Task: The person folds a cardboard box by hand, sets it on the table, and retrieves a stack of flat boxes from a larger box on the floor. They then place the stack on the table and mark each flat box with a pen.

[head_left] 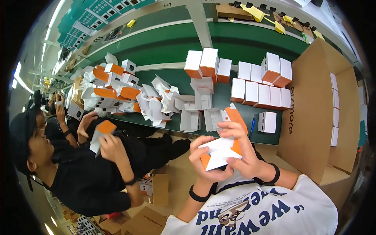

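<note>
A small white and orange carton [221, 152] is held up in front of my chest, its orange flap standing raised. My left hand [203, 158] grips its left side with the fingers curled round it. On the other side, my right hand [244, 154] has its thumb on the near white face and its fingers over the top. The carton's inside is hidden from this view. Just beyond it, on the green bench, several open white cartons [190, 120] stand with their inner walls showing.
Closed white and orange cartons [252, 93] stand in rows at the back right, near a blue pen [253, 124] and a single carton [267, 122]. A large brown cardboard box [303, 117] stands at right. Crumpled white wrapping [150, 103] lies among cartons at left. A co-worker [74, 168] holds another carton.
</note>
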`<control>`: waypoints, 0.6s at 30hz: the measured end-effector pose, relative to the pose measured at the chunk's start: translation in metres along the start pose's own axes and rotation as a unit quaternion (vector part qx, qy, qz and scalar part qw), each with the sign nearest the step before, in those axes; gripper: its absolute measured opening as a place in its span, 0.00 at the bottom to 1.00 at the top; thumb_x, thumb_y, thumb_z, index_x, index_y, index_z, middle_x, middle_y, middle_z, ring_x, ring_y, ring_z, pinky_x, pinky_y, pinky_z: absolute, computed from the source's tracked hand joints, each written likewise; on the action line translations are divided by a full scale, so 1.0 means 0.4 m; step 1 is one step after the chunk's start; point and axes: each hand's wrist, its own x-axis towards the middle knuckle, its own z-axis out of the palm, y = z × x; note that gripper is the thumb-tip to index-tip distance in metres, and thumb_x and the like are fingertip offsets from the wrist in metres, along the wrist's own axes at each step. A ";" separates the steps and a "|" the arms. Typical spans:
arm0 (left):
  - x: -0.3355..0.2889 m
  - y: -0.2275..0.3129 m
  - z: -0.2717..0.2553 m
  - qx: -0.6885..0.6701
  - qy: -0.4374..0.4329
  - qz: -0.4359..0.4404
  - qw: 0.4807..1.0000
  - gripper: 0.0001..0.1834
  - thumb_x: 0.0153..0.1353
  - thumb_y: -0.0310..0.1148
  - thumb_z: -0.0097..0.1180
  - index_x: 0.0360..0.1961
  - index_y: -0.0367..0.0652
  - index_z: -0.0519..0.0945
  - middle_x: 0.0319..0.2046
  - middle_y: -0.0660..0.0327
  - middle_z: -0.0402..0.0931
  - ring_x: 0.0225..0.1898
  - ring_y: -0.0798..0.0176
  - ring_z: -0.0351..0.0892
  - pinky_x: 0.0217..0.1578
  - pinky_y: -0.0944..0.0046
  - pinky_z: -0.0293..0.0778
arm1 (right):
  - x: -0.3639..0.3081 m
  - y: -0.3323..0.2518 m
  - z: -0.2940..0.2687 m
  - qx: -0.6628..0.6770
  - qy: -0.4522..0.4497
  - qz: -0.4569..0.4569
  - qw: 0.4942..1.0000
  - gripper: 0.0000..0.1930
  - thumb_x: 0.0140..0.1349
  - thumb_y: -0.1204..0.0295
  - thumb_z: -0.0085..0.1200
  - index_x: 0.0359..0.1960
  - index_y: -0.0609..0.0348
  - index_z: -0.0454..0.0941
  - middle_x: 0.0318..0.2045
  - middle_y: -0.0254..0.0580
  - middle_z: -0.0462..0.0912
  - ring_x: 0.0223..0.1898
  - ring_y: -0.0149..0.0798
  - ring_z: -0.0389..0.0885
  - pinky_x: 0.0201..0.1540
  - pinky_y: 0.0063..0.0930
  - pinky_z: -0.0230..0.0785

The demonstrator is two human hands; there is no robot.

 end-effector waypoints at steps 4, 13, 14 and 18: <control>-0.016 0.043 -0.029 -0.031 -0.022 -0.005 0.999 0.42 0.44 0.39 0.75 0.56 0.44 0.61 0.50 0.43 0.69 0.48 0.48 0.75 0.46 0.53 0.78 | -0.018 -0.033 0.015 -0.039 -0.021 -0.039 0.998 0.29 0.58 0.68 0.53 0.63 0.61 0.67 0.68 0.61 0.63 0.63 0.57 0.70 0.65 0.44 0.63; -0.153 -0.062 -0.182 -0.238 0.193 -0.365 0.879 0.25 0.65 0.38 0.55 0.59 0.42 0.65 0.54 0.55 0.72 0.56 0.58 0.75 0.56 0.55 0.74 | -0.061 0.033 0.038 -0.049 -0.156 0.238 0.957 0.46 0.64 0.48 0.62 0.74 0.60 0.52 0.73 0.55 0.57 0.74 0.51 0.59 0.74 0.48 0.52; -0.174 -0.073 -0.211 -0.291 0.256 -0.452 0.803 0.26 0.65 0.45 0.48 0.60 0.43 0.69 0.57 0.55 0.75 0.58 0.55 0.77 0.59 0.52 0.74 | -0.069 0.040 0.037 -0.028 -0.181 0.290 0.940 0.44 0.67 0.47 0.59 0.74 0.60 0.54 0.70 0.54 0.61 0.71 0.51 0.63 0.73 0.46 0.54; -0.245 -0.159 -0.302 -0.408 0.311 -0.535 0.671 0.31 0.60 0.47 0.46 0.62 0.43 0.74 0.58 0.54 0.77 0.58 0.48 0.79 0.60 0.47 0.74 | -0.098 0.151 -0.008 -0.038 -0.185 0.297 0.936 0.35 0.77 0.42 0.37 0.70 0.60 0.62 0.63 0.54 0.71 0.62 0.48 0.74 0.67 0.41 0.63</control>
